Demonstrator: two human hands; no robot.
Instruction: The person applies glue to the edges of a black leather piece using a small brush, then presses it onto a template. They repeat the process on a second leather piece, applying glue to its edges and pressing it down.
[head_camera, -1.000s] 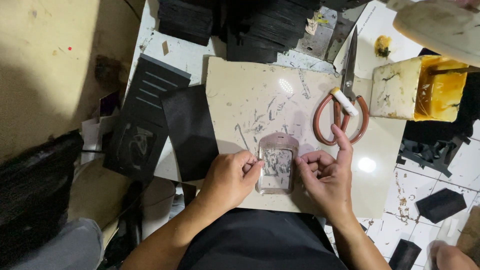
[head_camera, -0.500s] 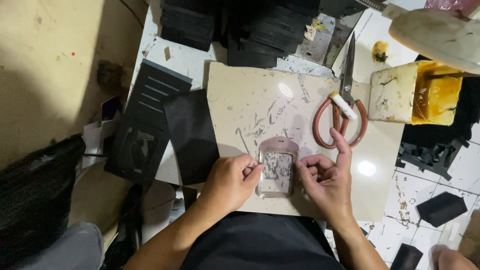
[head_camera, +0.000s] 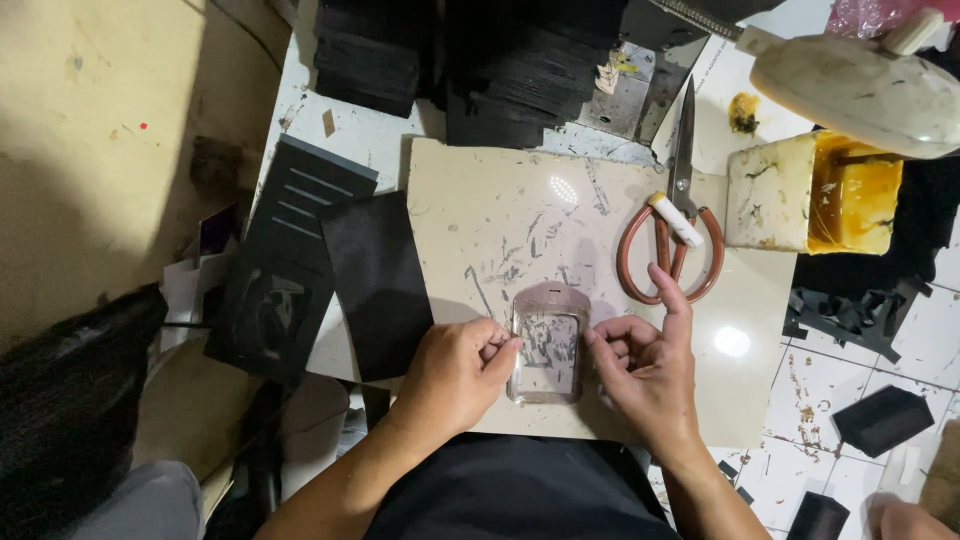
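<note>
Left hand (head_camera: 455, 375): fingers curled, fingertips pinching the left edge of a clear plastic badge holder (head_camera: 548, 345). Right hand (head_camera: 645, 375): fingers bent, tips pressing the holder's right edge, index finger raised toward the scissors (head_camera: 672, 240). Holder lies flat between the 2 hands on a scratched beige cutting board (head_camera: 480, 210), near its front edge. Red-handled scissors rest on the board, just beyond the right hand. A black sheet (head_camera: 375, 285) overlaps the board's left edge. A yellow-stained glue container (head_camera: 815, 195) stands to the right.
</note>
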